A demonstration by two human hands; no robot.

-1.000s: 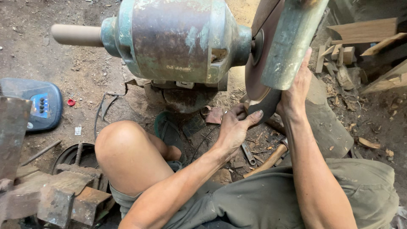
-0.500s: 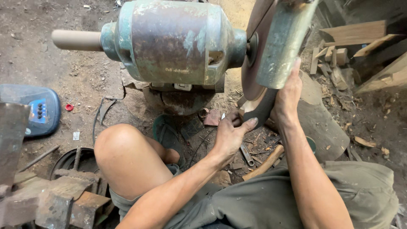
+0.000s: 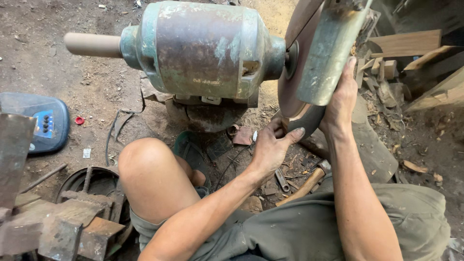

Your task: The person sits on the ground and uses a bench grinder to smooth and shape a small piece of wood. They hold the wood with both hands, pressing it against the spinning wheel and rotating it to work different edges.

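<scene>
A large green bench grinder motor (image 3: 203, 48) stands on the dirt floor in front of me, its brown grinding wheel (image 3: 292, 72) under a green guard (image 3: 331, 53) on the right. A curved dark metal blade (image 3: 309, 121) is pressed against the lower edge of the wheel. My left hand (image 3: 273, 147) grips the blade's near end from below. My right hand (image 3: 340, 99) holds its far end, fingers lying up along the guard. My bare knee (image 3: 150, 164) is raised at the left.
A blue electronic device (image 3: 41, 123) lies at the left. Rusty metal blocks (image 3: 53, 224) and a round dark pan (image 3: 96, 183) sit at bottom left. A wooden-handled hammer (image 3: 309, 181) and a wrench (image 3: 282, 180) lie under my arms. Wood scraps (image 3: 411, 43) pile at the right.
My view has moved slightly closer to the grinder. Both hands have kept their hold on the blade at the wheel, with the left hand shifted a little upward.
</scene>
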